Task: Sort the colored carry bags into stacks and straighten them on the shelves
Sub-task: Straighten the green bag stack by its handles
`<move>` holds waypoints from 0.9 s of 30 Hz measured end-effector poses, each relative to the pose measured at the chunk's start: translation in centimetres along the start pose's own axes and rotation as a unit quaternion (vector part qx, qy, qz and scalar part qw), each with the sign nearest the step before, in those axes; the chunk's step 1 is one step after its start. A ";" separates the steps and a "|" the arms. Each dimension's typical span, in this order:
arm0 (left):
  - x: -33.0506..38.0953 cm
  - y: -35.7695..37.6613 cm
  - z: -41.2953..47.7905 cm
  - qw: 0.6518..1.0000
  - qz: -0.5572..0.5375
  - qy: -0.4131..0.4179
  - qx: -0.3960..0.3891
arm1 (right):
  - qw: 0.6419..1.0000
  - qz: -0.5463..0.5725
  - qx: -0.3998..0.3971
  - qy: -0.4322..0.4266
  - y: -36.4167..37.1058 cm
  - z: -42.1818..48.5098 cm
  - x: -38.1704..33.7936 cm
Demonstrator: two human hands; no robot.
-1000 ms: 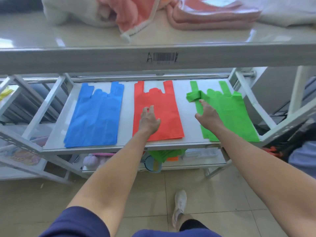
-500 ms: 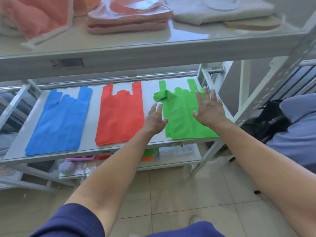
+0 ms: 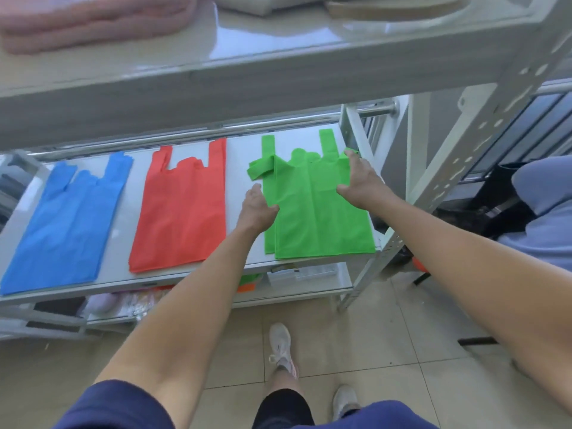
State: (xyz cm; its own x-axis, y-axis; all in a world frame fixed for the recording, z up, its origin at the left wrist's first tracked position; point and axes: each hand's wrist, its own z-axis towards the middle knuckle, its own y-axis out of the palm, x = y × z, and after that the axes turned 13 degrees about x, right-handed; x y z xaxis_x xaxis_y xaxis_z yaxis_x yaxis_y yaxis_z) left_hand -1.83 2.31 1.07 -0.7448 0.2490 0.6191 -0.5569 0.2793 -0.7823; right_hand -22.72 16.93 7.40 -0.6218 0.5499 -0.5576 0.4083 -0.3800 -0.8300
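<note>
— Any writing to read on these bags?

— None legible. Three flat stacks lie on the white metal shelf (image 3: 235,150): blue fabric carry bags (image 3: 65,224), red fabric carry bags (image 3: 182,209), green fabric carry bags (image 3: 312,212) at the right end.

— Which way do they run?

— Long axis front to back, handles toward the rear rail.

— And the hands?

— Both open, flat: left hand (image 3: 257,209) on the green stack's left edge, right hand (image 3: 362,181) on its right edge.

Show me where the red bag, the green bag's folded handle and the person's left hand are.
red bag (image 3: 182,209), head view, middle of its body.
folded handle (image 3: 259,169), head view, the loop bent over leftward.
left hand (image 3: 257,209), head view, back of the hand.
</note>
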 end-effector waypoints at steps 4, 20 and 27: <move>0.5 2.3 5.5 1.000 0.000 0.000 0.027 | 0.997 0.013 -0.003 0.081 4.2 4.1 1.9; 1.3 7.8 15.6 0.991 -0.071 -0.075 0.090 | 0.965 0.083 0.217 0.121 13.5 13.7 5.9; 0.6 6.4 15.3 0.969 -0.243 -0.045 -0.019 | 0.955 0.162 0.230 0.093 11.3 14.7 4.8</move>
State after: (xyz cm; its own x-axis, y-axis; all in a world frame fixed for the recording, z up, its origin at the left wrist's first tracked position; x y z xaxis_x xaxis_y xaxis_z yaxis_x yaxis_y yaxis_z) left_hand -11.50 -9.95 -4.64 -0.4275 -0.0025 0.9040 -0.8373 0.3781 -0.3949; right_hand -30.96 4.36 -4.48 -0.3659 0.4545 -0.8121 0.1954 -0.8157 -0.5445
